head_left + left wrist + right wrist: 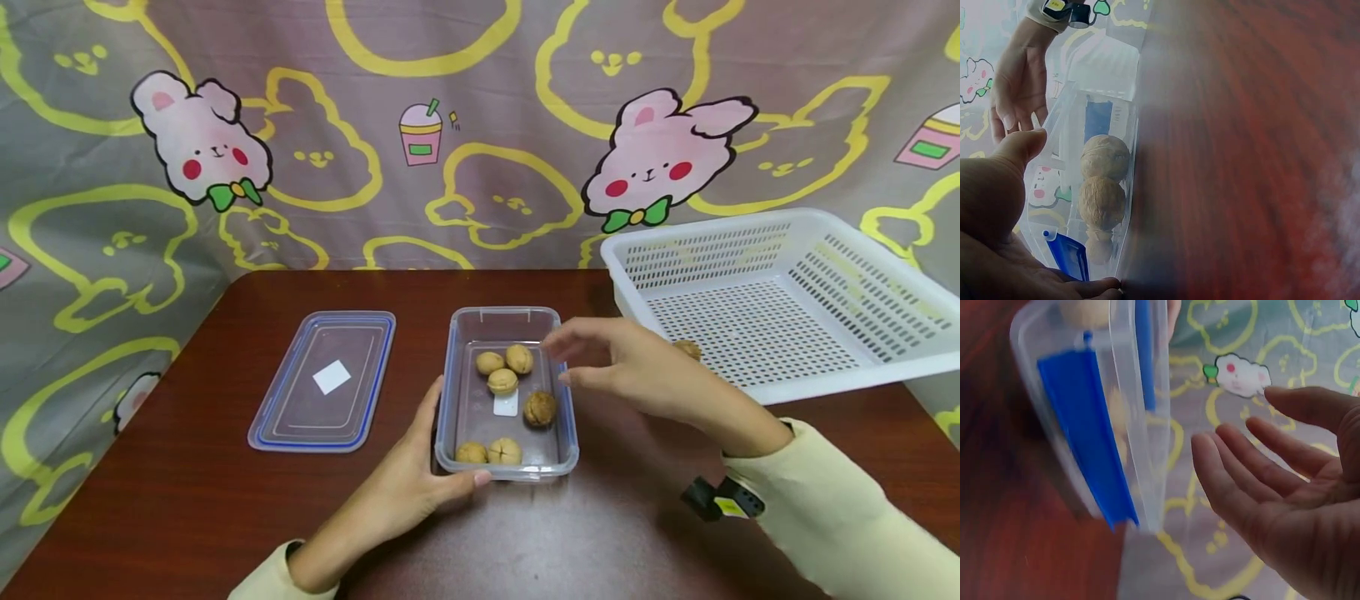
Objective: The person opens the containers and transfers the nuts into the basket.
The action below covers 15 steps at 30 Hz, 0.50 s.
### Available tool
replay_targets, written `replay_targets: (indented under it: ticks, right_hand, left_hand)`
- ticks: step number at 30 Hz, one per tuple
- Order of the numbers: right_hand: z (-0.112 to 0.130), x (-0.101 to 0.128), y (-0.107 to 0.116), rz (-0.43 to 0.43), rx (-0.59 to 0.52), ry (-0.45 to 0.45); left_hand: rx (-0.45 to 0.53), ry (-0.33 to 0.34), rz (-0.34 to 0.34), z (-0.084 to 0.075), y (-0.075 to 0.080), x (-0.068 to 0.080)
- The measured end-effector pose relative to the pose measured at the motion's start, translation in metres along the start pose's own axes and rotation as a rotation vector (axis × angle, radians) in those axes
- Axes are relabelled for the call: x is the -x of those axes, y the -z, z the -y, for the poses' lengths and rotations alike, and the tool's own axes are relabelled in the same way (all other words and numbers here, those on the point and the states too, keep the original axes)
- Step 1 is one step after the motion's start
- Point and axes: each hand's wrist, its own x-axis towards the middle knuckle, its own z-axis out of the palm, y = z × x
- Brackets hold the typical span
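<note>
A clear plastic food container (536,472) stands on the table in the head view, with several walnuts inside. Three light walnuts (503,382) cluster toward its far half, a darker walnut (540,408) lies at the right, and two more rest by the near wall. My left hand (408,479) grips the container's near left corner, thumb at the front rim and fingers along the left side. Beside the right rim hovers my right hand (622,362), fingers loosely bent and holding nothing. In the right wrist view its bare palm faces the container's blue side clip (1091,437).
A clear lid (300,421) with a blue seal and a white label lies left of the container. At the back right stands a white slotted basket (757,333), a walnut (687,350) near its left side. A patterned curtain (480,108) hangs behind the table.
</note>
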Motion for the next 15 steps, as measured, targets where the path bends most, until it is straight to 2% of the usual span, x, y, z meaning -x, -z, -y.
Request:
replay_targets:
  ticks: [7, 12, 15]
  right_hand:
    - [-0.009, -0.022, -0.022, 0.229, -0.197, 0.068]
    - [-0.012, -0.033, -0.037, 0.294, -0.273, 0.043]
    - [-0.010, -0.038, -0.045, 0.319, -0.257, -0.012]
  left_hand:
    - [-0.020, -0.006, 0.004, 0.000, 0.000, 0.001]
    - [-0.020, -0.014, 0.013, 0.000, 0.001, 0.000]
    - [-0.007, -0.011, 0.020, -0.001, 0.001, 0.000]
